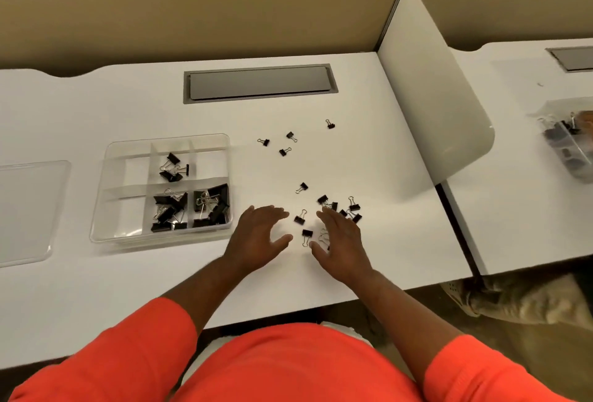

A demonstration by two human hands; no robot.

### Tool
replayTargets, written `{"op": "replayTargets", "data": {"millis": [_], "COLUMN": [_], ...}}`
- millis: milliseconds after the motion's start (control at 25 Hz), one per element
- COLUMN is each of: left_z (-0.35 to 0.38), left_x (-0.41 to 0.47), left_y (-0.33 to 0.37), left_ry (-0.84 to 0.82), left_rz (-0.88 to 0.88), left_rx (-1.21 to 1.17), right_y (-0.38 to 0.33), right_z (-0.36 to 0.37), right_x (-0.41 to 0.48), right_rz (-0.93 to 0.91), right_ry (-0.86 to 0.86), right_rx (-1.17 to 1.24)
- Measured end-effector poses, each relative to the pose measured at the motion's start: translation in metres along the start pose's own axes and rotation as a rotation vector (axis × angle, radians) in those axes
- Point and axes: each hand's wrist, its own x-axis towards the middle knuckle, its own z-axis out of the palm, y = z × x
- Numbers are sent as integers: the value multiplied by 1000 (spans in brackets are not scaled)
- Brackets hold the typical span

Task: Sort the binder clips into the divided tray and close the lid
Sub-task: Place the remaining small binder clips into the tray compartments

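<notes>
Small black binder clips with silver wire handles [330,209] are what's left to deal with, most of them bunched on the white desk [369,151] right in front of me, with a looser handful [282,143] scattered farther back toward the grey cable hatch [260,82]. My left hand [260,234] and right hand [341,241] are both spread flat-ish and empty, hovering on either side of two clips lying between the thumbs, neither hand gripping anything as far as I can see.

So I reckon the step here is scooping the near bunch. What I'd do: cup both palms inward and herd the clips together rather than pinching them one at a time, since those wire handles tangle and snag on each other. A few sit half under my right fingers, so I can't tell exactly how many are there.

The clear plastic divided tray [106,209] sits just left of my left hand, with bigger clips already in three compartments. The small ones look like they want an empty cell, so I'd carry them low and drop them straight in so none bounce over a divider.

The clear flat lid [29,209] lies apart on the far left, still off, so that's for last.
</notes>
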Motion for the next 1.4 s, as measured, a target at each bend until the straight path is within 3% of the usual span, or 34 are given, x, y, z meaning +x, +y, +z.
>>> {"op": "replayTargets", "data": {"millis": [440, 680, 1040, 1280, 1400], "left_z": [87, 102, 103, 107, 101], "left_x": [9, 17, 8, 10, 11], "left_y": [80, 85, 81, 83, 84], "left_ry": [-85, -85, -39, -24, -39], "left_rz": [-49, 55, -64, 24, -20], "left_rx": [-70, 69, 79, 106, 42], "right_y": [89, 94, 93, 88, 83], "right_z": [-27, -21, -17, -16, -22], "right_x": [3, 11, 17, 16, 18], "right_rz": [-129, -222, -260, -257, -234], "right_ry": [-138, -199, -206, -177, -157], "right_rx": [-55, -81, -62, -59, -50]}}
